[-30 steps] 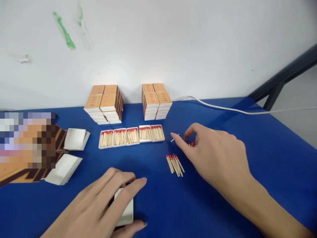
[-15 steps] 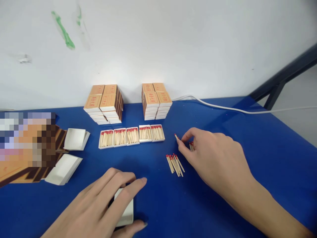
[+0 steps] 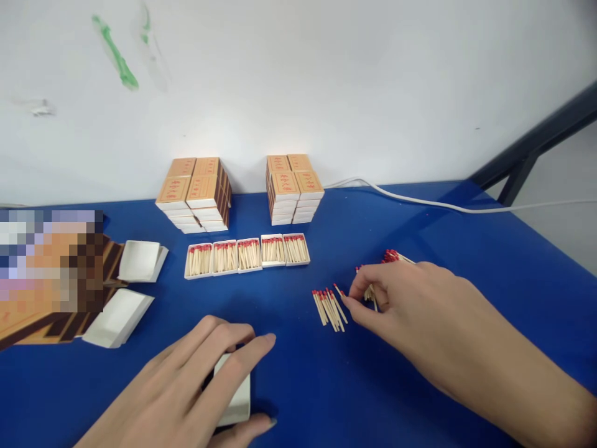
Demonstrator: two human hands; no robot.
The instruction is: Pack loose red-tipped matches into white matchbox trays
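My left hand lies closed over a small white matchbox tray at the near edge of the blue table, fingers wrapped round it. My right hand pinches a single red-tipped match between thumb and forefinger, right beside a small bundle of loose matches. More loose matches lie just behind that hand, partly hidden by it. A row of several open trays filled with matches sits in the middle of the table.
Two stacks of orange matchboxes stand against the white wall. Two empty white trays lie at the left beside a brown striped carton. A white cable runs along the table's back right.
My right hand has drawn back toward me with the match it picked up, bringing it down next to the bundle. A further pile of matches behind it now shows. The left hand has stayed put.
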